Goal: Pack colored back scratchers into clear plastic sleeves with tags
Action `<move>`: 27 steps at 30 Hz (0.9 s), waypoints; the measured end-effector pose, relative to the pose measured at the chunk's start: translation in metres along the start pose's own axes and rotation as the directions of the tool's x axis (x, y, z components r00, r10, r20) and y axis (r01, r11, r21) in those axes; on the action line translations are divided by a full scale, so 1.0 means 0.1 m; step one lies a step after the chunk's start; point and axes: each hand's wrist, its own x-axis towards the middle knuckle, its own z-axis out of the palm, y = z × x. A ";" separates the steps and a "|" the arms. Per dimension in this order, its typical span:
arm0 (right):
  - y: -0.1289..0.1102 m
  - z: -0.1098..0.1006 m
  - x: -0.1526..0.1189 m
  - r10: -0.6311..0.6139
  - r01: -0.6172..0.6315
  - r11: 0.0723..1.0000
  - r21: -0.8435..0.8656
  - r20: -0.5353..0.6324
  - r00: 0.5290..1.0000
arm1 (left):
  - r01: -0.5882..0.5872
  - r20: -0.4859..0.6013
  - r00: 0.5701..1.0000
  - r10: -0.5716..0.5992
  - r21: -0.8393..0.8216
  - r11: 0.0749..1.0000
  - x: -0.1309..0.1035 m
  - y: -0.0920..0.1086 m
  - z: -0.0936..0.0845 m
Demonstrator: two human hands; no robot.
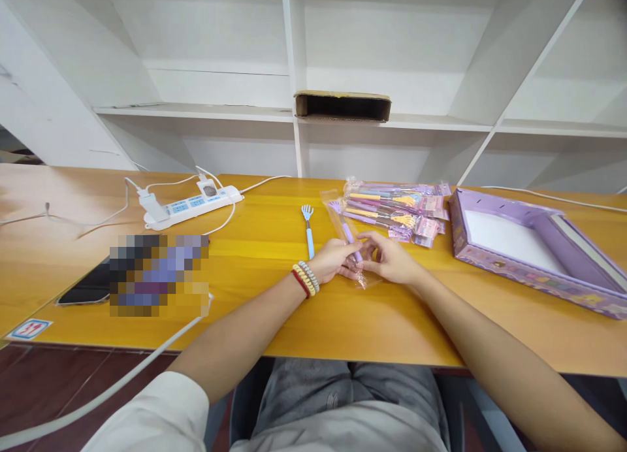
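A purple hand-headed back scratcher (347, 232) lies tilted inside a clear plastic wrapper (330, 200), its head pointing away from me. My left hand (334, 259) is closed around the lower part of it. From the other side my right hand (392, 259) pinches the wrapped handle near its lower end, fingers curled. Just left of them, an unwrapped blue back scratcher (309, 234) rests on the table, its head facing the shelf. Behind my right hand is a pile of wrapped back scratchers (401, 207) with purple, yellow and blue parts and pink labels.
To the right stands an open purple box (509, 259). A white power strip (193, 207) with plugs and cables is at the back left, near a dark phone (88, 282) and a blurred patch. White shelving (294, 145) holds a cardboard box (343, 107) behind the table.
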 end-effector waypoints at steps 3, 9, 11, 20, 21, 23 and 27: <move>0.05 -0.02 0.00 -0.003 0.002 0.999 0.050 0.005 1.000 | 0.001 0.044 0.999 -0.002 0.018 1.000 -0.01 0.02 0.00; 0.19 0.02 0.03 0.050 -0.064 0.962 0.266 0.060 0.997 | 0.214 -0.007 0.975 -0.222 0.289 0.933 -0.08 0.13 -0.04; 0.21 0.05 0.04 0.077 -0.096 0.951 0.294 0.077 0.994 | 0.233 -0.123 0.973 -0.197 0.514 0.826 -0.10 0.17 -0.06; 0.17 0.01 0.02 0.113 -0.120 0.992 0.034 0.158 0.981 | -0.151 0.135 0.839 0.527 0.988 -0.012 -0.21 0.23 -0.13; 0.16 -0.02 0.02 0.111 -0.126 0.990 0.065 0.193 0.975 | -0.214 0.209 0.827 0.521 0.975 -0.051 -0.21 0.23 -0.14; 0.18 -0.10 0.01 0.117 -0.165 0.974 0.154 0.280 0.953 | -0.325 0.334 0.803 0.494 0.940 -0.108 -0.21 0.21 -0.15; 0.26 -0.24 -0.01 0.153 -0.280 0.923 0.264 0.417 0.896 | -0.463 0.474 0.759 0.446 0.875 -0.143 -0.19 0.18 -0.18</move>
